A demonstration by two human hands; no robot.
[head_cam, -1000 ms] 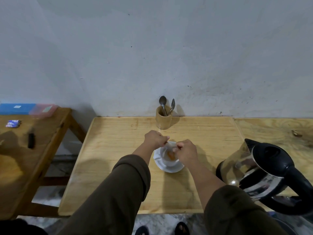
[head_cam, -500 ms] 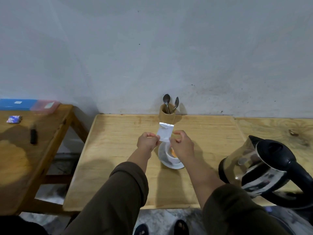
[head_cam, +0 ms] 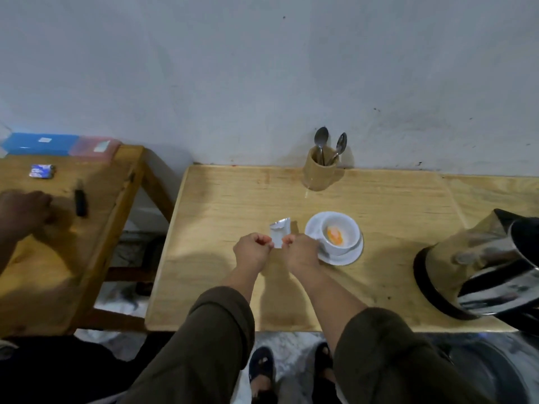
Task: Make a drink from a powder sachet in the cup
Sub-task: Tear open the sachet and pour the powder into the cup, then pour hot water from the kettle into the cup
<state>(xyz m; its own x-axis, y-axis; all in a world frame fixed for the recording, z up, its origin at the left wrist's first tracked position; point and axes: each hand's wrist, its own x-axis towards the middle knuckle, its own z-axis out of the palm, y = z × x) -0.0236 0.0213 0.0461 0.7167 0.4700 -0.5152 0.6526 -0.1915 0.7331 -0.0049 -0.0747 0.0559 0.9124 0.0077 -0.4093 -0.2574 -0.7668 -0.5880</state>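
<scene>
A white cup (head_cam: 339,235) stands on a white saucer (head_cam: 344,257) on the wooden table, with orange powder (head_cam: 335,235) lying in its bottom. Just left of the cup, my left hand (head_cam: 252,249) and my right hand (head_cam: 300,250) pinch the lower corners of a small silvery sachet (head_cam: 279,233), its torn top end pointing up and away from me. The sachet is held above the tabletop, beside the saucer and no longer over the cup.
A wooden holder (head_cam: 319,173) with two spoons stands at the wall behind the cup. A steel and black kettle (head_cam: 484,269) sits at the right edge. On the left side table lie a lighter (head_cam: 80,198), a small packet (head_cam: 42,171) and another person's hand (head_cam: 22,212).
The sachet was tipped over the cup, then lifted above it; now both hands have carried it down and to the left of the saucer. The cup's powder is uncovered.
</scene>
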